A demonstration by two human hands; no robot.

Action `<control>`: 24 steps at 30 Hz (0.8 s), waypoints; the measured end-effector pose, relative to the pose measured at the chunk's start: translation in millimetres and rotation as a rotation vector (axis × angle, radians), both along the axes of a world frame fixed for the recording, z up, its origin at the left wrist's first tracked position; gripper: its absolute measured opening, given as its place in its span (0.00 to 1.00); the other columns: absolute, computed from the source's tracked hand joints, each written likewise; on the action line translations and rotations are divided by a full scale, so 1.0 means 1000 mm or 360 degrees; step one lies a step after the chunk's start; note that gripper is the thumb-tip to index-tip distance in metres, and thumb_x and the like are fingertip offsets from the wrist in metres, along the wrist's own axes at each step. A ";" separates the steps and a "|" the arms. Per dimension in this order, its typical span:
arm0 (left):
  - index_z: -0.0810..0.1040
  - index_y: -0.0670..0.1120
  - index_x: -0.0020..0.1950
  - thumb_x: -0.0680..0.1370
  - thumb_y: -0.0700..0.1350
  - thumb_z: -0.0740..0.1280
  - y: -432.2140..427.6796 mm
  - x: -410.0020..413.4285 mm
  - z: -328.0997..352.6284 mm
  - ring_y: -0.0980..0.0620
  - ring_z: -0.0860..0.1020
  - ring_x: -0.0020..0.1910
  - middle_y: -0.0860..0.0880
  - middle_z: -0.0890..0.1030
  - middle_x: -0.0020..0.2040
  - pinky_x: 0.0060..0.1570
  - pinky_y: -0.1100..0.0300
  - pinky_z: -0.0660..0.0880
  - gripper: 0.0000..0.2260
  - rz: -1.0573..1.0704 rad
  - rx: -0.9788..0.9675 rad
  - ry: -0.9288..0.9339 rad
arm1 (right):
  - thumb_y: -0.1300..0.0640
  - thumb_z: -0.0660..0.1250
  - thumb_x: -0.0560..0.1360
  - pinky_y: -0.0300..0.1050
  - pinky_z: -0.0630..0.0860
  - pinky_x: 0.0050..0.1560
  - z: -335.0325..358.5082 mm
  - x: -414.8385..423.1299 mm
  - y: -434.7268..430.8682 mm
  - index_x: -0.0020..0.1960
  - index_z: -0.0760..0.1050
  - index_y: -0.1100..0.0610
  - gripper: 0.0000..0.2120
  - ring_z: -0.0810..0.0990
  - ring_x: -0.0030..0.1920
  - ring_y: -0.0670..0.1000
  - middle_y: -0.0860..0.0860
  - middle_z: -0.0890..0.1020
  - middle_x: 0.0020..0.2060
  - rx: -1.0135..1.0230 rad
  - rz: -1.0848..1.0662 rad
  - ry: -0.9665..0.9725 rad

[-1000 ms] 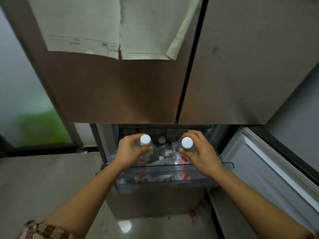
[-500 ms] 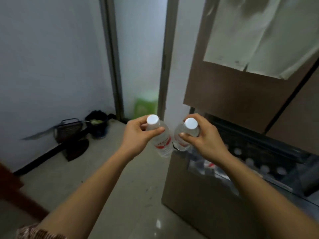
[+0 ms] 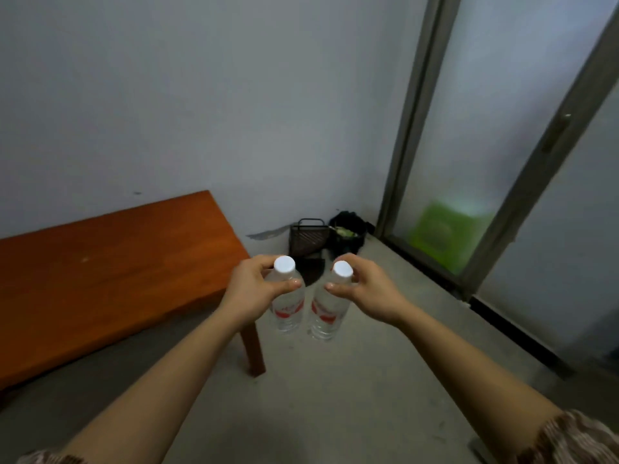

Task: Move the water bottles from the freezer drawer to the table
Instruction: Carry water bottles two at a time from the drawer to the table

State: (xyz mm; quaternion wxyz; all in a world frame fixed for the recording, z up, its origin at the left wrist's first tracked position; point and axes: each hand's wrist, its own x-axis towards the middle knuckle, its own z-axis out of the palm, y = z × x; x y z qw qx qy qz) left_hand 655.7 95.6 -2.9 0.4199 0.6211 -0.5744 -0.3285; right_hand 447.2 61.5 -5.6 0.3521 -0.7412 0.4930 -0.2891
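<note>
Gripping one water bottle [image 3: 287, 306] each near the neck, both hands' fingers [image 3: 290, 285] seemingly curled tight, beside the table [image 3: 110, 262]

wall [image 3: 201, 95]: plain pale grey | floor [image 3: 335, 396]: grey concrete | wooden table [image 3: 100, 279]: against wall, left | frosted sliding door [image 3: 469, 162]: right, daylight through

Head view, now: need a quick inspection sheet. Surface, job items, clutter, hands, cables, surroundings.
Surface: wooden table, top bare, against the wall at left.
Job's things: left bottle and right bottle, clear, white caps, red labels, upright, held above the floor, not yet over the table.
Clutter: dark wire basket and black bag on the floor in the corner.
Grippers: left hand grips the left bottle's neck; right hand grips the right bottle's neck.
Cables: nothing seen.
Surroundings: grey wall, concrete floor, frosted sliding door at right.
</note>
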 end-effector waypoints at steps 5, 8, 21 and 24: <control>0.82 0.46 0.56 0.67 0.41 0.78 -0.023 0.144 0.002 0.52 0.80 0.53 0.50 0.83 0.54 0.57 0.50 0.77 0.18 0.0173 0.0039 -0.0064 | 0.55 0.74 0.71 0.38 0.74 0.42 0.007 0.152 -0.050 0.47 0.76 0.51 0.09 0.78 0.41 0.40 0.42 0.80 0.40 -0.0040 0.0291 0.0083; 0.81 0.46 0.58 0.68 0.42 0.77 -0.041 0.220 0.001 0.53 0.79 0.54 0.51 0.82 0.55 0.54 0.54 0.77 0.19 0.0312 0.0019 -0.0082 | 0.52 0.73 0.72 0.45 0.78 0.48 0.012 0.234 -0.083 0.51 0.76 0.52 0.10 0.80 0.46 0.43 0.46 0.82 0.46 -0.0090 0.0451 0.0163; 0.79 0.44 0.55 0.71 0.41 0.74 -0.149 0.500 -0.019 0.53 0.76 0.51 0.50 0.77 0.50 0.46 0.69 0.69 0.13 0.0647 -0.0004 -0.0362 | 0.45 0.66 0.76 0.52 0.74 0.43 -0.008 0.539 -0.238 0.54 0.69 0.51 0.13 0.76 0.46 0.53 0.51 0.79 0.46 -0.0497 0.1070 0.0639; 0.80 0.46 0.53 0.70 0.42 0.74 -0.170 0.555 -0.021 0.54 0.75 0.49 0.51 0.76 0.49 0.46 0.67 0.68 0.12 0.0767 0.0009 -0.0434 | 0.47 0.69 0.74 0.49 0.73 0.48 -0.009 0.599 -0.265 0.59 0.72 0.52 0.17 0.73 0.50 0.52 0.50 0.77 0.51 -0.0590 0.1125 0.0690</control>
